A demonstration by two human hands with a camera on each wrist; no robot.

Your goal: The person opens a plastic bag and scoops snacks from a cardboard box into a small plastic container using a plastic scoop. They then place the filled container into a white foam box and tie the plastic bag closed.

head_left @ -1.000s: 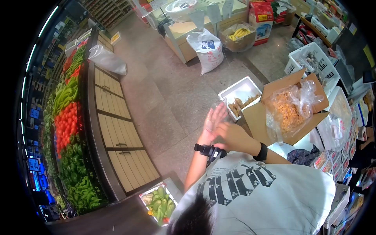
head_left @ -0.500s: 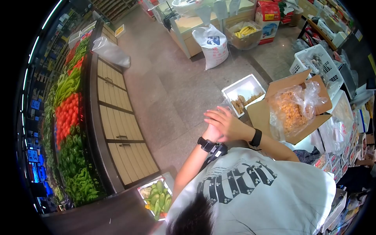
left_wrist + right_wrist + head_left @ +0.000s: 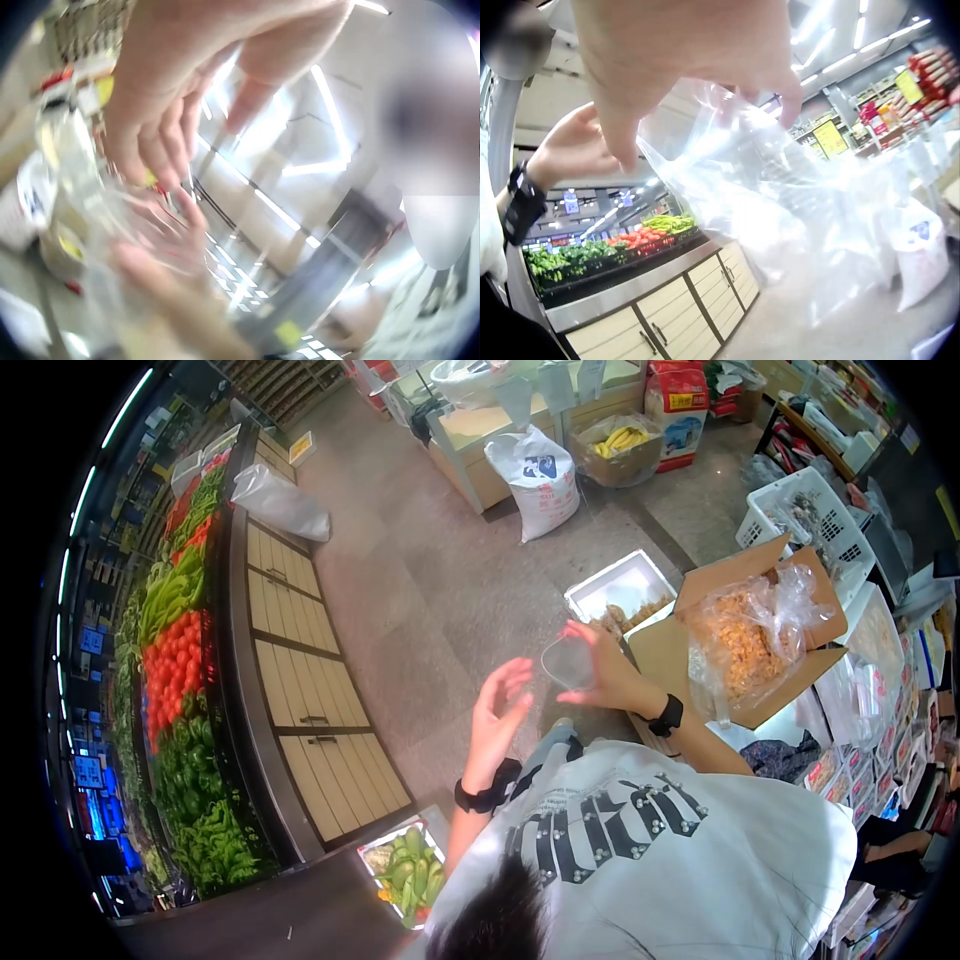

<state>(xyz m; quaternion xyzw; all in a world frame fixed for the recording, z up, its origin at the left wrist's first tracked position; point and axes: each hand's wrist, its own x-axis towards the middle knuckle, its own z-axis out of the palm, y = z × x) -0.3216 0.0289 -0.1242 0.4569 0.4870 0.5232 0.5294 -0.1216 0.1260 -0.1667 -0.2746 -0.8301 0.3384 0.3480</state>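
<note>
A clear plastic bag (image 3: 568,663) hangs from my right hand (image 3: 606,668), its mouth spread round between thumb and fingers. The right wrist view shows the same bag (image 3: 757,187) below the right hand (image 3: 682,52), thumb and fingertips at its rim. To the left in the head view is my left hand (image 3: 497,718), fingers loosely bent and apart from the bag, holding nothing. The left wrist view has the left hand (image 3: 202,67) above, with the blurred right hand (image 3: 172,292) and film beneath it.
An open carton (image 3: 655,666) holds bagged orange food at the right, beside a white foam box (image 3: 625,575). A vegetable shelf (image 3: 235,660) runs along the left. A tray of green vegetables (image 3: 408,875) lies lower left; a white sack (image 3: 535,485) stands ahead.
The hands were together half a second ago and are now apart. The left has moved left and down; the bag shows spread in the right hand.
</note>
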